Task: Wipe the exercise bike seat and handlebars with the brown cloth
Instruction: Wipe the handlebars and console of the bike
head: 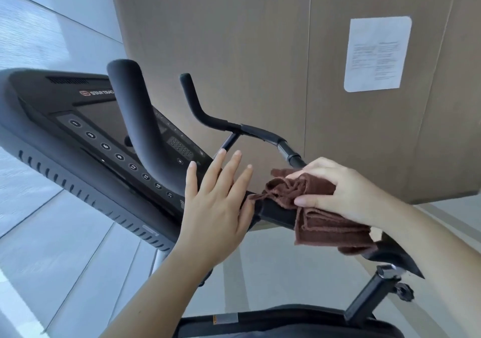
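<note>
The handlebars [263, 132] are being wiped: the brown cloth [320, 207] is clutched around the near bar by the right hand [346, 189]. The left hand [218, 202] is spread beside it. Sliding along the bar seems called for next.

Bright, even daylight; soft shadows; wide-angle bending at edges; slight overall softness.

Brown wall [234, 38] w/ paper notice [377, 54], grey floor [65, 246]

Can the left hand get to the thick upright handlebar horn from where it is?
Probably yes: the left hand is open and empty, and the upright horn stands just beside it with nothing between them.
</note>
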Tool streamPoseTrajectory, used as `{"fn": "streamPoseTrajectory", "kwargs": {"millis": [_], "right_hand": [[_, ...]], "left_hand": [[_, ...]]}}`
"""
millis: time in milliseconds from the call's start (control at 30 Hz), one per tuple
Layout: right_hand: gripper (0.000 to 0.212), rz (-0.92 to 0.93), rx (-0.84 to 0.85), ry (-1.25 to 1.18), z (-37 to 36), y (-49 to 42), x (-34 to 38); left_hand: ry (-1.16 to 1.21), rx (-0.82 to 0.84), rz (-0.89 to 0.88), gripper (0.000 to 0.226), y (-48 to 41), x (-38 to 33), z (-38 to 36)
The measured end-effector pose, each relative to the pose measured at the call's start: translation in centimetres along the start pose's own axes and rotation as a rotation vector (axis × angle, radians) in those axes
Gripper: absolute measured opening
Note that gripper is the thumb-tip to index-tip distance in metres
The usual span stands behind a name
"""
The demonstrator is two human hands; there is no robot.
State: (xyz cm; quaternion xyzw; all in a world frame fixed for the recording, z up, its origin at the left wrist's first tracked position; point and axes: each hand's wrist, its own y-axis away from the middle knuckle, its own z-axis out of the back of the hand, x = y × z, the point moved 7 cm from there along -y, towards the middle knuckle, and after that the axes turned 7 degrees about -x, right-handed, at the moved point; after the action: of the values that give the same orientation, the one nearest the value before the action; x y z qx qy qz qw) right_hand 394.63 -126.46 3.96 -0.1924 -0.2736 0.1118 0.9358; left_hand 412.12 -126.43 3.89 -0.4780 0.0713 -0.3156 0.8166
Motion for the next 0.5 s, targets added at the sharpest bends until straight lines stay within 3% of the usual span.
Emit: {"fn": "streamPoseTrajectory", "kwargs": {"millis": [167, 333, 500], "right_hand": [[0.045, 0.111, 0.029, 0.008, -0.7, -1.1, 0.4], [0.035, 0.248, -0.048, -0.188, -0.6, -0.8, 2.2], [0.039, 0.33, -0.022, -0.175, 0.5, 1.2, -0.7]], "left_hand": [[-0.036, 0.007, 0.068, 0.044, -0.4, -1.2, -0.5], [-0.03, -0.016, 0.147, 0.044, -0.4, -1.2, -0.3], [-0.091, 0.068, 0.197, 0.047, -0.3, -1.4, -0.5]]}}
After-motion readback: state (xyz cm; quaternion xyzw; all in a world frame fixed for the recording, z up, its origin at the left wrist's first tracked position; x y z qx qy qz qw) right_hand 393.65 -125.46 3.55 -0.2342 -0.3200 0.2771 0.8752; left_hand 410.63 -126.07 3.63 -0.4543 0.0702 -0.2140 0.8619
